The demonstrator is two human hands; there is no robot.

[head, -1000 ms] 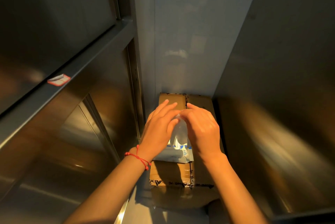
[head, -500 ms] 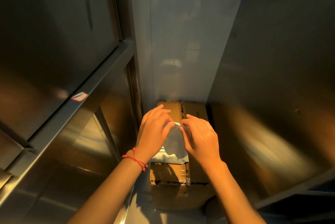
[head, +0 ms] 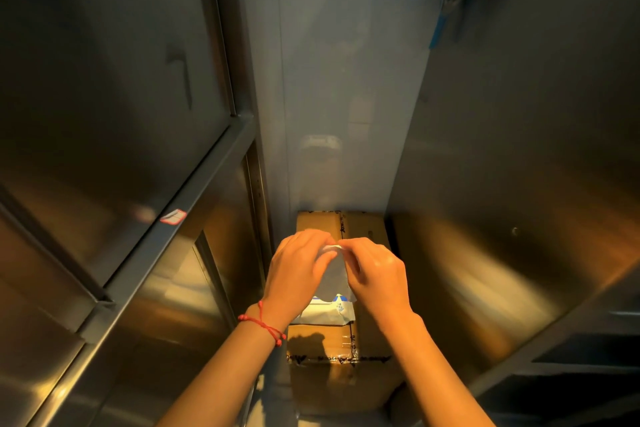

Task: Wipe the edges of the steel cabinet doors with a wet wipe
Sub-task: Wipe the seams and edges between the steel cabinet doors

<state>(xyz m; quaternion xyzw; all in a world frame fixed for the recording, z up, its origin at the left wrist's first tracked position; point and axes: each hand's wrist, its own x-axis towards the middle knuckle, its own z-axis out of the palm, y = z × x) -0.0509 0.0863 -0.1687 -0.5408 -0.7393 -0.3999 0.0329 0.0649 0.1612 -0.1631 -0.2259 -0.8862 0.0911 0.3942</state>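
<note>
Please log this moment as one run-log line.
stage: unfolding wipe | left hand: pinches wipe | right hand: pinches wipe | pack: on box | doors: not yet wiped

Both hands hide most of the wipe pack [head: 329, 312].

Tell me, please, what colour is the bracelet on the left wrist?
Red: a thin cord bracelet with small beads, clearest in the head view.

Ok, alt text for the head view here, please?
Both hands, left hand and right hand, pinch a wet wipe above its pack on a cardboard box, between steel cabinet doors.
</note>
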